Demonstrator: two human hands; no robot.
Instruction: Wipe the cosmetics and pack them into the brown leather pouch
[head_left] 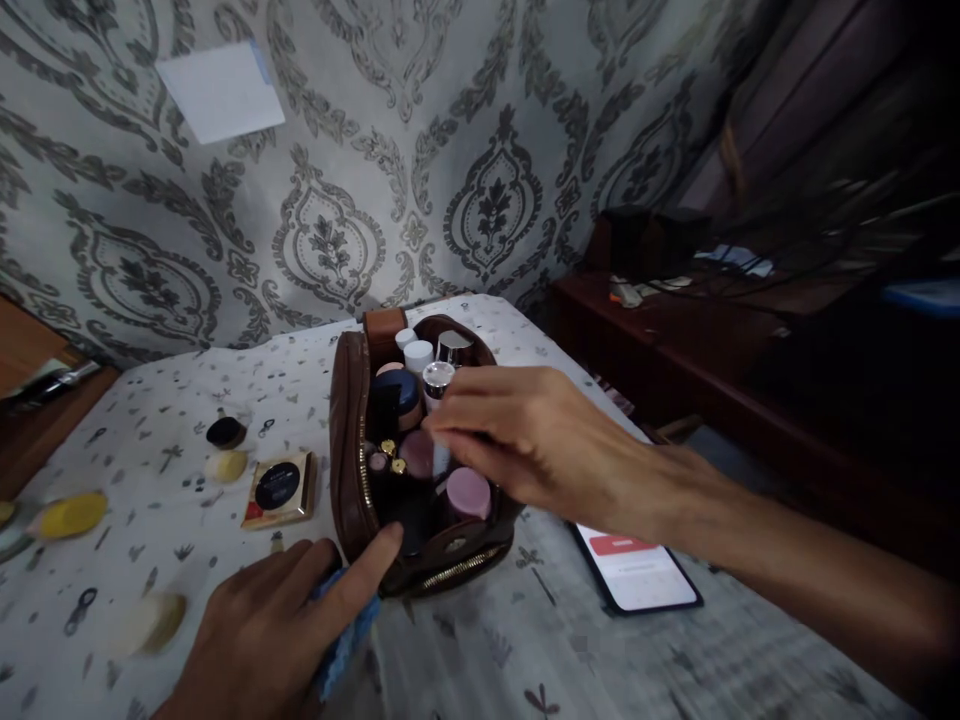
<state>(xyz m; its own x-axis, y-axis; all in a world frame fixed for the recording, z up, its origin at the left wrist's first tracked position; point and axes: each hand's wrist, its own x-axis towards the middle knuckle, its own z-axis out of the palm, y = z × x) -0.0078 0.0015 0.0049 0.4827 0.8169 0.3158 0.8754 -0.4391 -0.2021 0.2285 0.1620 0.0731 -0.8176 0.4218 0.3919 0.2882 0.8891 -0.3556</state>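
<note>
An open brown leather toiletry bag (347, 470) stands on a patterned bedsheet (187, 400), filled with several small bottles and jars. My right hand (525, 435) reaches over the bag, its fingers pinched on a small clear bottle with a silver cap (437, 383). My left hand (277, 625) rests on the sheet at the bag's near left corner. It holds a blue cloth (346, 640) under the palm, and its forefinger touches the bag's rim.
A phone (637, 572) with a lit screen lies right of the bag. Left of the bag lie a square compact (280, 488), a small dark jar (225, 432), and yellow sponges (71, 515). A dark wooden side table (675, 330) stands at the right.
</note>
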